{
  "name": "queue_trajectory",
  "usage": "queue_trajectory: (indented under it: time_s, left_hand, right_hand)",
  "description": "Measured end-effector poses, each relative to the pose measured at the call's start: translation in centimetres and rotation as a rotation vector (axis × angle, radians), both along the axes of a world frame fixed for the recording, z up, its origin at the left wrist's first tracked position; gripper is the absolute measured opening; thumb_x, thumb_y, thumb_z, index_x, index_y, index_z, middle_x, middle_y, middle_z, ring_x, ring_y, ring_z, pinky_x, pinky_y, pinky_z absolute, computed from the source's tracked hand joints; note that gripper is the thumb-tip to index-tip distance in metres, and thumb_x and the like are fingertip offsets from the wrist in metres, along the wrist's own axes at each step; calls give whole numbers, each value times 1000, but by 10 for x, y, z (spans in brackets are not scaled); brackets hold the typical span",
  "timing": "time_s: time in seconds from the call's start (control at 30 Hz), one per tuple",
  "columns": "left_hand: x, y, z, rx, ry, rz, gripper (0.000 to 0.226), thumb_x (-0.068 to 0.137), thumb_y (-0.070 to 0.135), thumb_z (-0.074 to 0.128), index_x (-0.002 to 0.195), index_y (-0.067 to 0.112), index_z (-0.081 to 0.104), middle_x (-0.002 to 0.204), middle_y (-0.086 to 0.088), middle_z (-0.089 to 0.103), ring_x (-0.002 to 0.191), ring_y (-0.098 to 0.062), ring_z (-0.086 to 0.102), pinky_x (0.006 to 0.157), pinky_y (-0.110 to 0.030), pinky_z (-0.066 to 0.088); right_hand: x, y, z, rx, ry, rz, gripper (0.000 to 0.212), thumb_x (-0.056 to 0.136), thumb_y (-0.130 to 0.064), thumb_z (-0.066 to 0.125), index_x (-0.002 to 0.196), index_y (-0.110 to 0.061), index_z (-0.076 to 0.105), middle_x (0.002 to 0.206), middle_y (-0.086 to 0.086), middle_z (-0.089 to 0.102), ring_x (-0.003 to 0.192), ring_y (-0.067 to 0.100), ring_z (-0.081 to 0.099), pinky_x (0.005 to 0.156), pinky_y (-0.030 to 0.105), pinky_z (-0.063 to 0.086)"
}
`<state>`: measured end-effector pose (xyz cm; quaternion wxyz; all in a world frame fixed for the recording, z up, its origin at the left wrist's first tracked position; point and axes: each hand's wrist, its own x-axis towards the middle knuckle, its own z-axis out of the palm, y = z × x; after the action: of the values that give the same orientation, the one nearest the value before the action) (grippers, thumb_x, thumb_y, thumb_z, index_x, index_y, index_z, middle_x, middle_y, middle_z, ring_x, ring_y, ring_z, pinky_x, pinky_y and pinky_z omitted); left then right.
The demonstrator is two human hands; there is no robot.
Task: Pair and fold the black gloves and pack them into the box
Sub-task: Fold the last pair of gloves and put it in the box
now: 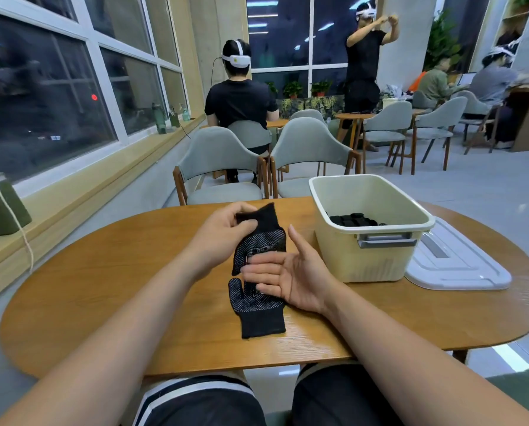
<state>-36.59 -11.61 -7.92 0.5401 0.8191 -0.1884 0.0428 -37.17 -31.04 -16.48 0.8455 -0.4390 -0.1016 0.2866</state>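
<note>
- The person's knees, in dark shorts (201,404) with pale stripes, are sitting just under the near edge of the wooden table (103,302).
- The lower glove (261,315), black with white grip dots, is lying flat on the table in front of the person, its cuff pointing toward them.
- The right hand (291,279) is lying palm up and spread open, gripping nothing; its straight fingers are resting across the place where the two gloves meet.
- The upper glove (261,242) is stretching away from that spot, with its cuff at the far end lifted off the table.
- The left hand (223,232) is pinching that cuff, with its fingers and thumb curled around the fabric.
- The cream box (377,259) is standing open on the table just right of the hands, with folded gloves (352,220) lying inside.
- Its white lid (460,265) is lying flat beside it, further right.
- Grey chairs (220,155) are standing beyond the table.
</note>
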Motion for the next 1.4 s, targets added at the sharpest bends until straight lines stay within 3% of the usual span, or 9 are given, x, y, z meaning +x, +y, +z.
queue_trajectory:
  time_s: [0.13, 0.3, 0.5, 0.63, 0.77, 0.93, 1.13, 1.27, 1.4]
  left_hand:
    - [-23, -6, -9, 111, -102, -96, 18, 101, 5, 67, 109, 18, 77, 98, 7, 79, 90, -2, 71, 83, -16, 52]
    - [-41, -1, -39, 207, -147, -167, 24, 96, 5, 73, 107, 24, 83, 108, 11, 81, 105, -6, 74, 97, -28, 57]
    - [-54, 11, -73, 253, -144, -210, 28, 99, 18, 76, 117, 38, 81, 132, 24, 73, 138, 6, 56, 122, -37, 43]
    - [-58, 19, -87, 292, -168, -209, 29, 98, 23, 77, 116, 45, 81, 136, 27, 69, 141, 6, 52, 123, -37, 41]
    - [-65, 24, -94, 341, -177, -211, 27, 98, 23, 77, 117, 41, 82, 138, 26, 68, 140, 11, 50, 123, -25, 39]
    - [-69, 28, -102, 414, -237, -221, 26, 97, 30, 73, 120, 41, 81, 141, 24, 67, 141, 11, 49, 122, -27, 40]
    - [-73, 28, -104, 426, -211, -249, 29, 100, 46, 69, 126, 39, 78, 145, 25, 63, 143, 13, 45, 123, -23, 37]
    - [-70, 33, -102, 339, -177, -192, 21, 103, 38, 70, 121, 41, 79, 138, 29, 67, 137, 9, 54, 118, -26, 40]
    - [-60, 37, -100, 251, -167, -92, 19, 102, 26, 71, 112, 39, 81, 126, 27, 73, 128, 1, 64, 107, -32, 51]
  right_hand:
    - [3, 1, -3, 78, 38, 14, 101, 99, -84, 40, 150, 1, 58, 149, 32, 58, 137, 41, 62, 105, 45, 60]
    - [2, -1, -4, 53, 59, -48, 94, 101, -80, 44, 131, 4, 70, 141, 30, 64, 133, 40, 64, 125, 54, 40]
    - [4, -4, -4, -5, 77, -47, 106, 95, -84, 52, 149, 6, 56, 151, 30, 58, 145, 42, 55, 125, 53, 40]
    - [4, -2, -4, -8, 115, -20, 112, 92, -89, 49, 153, 4, 53, 153, 27, 57, 146, 40, 54, 126, 55, 37]
    - [8, -2, -8, -3, 128, -28, 108, 94, -87, 47, 157, 1, 46, 153, 26, 58, 143, 41, 56, 129, 54, 32]
    - [12, -4, -13, 14, 121, 2, 106, 96, -87, 44, 156, 0, 47, 154, 25, 57, 146, 40, 54, 131, 54, 29]
    - [11, -2, -12, -7, 51, -185, 102, 93, -82, 58, 160, -6, 42, 154, 20, 59, 142, 38, 59, 127, 56, 35]
    - [6, 6, -4, -224, -129, -476, 81, 101, -73, 50, 161, -20, 45, 157, -2, 56, 139, 13, 55, 112, 34, 43]
    - [5, 5, -9, -537, -416, -641, 78, 95, -81, 49, 158, -34, 51, 157, -18, 55, 145, -2, 47, 127, 37, 33]
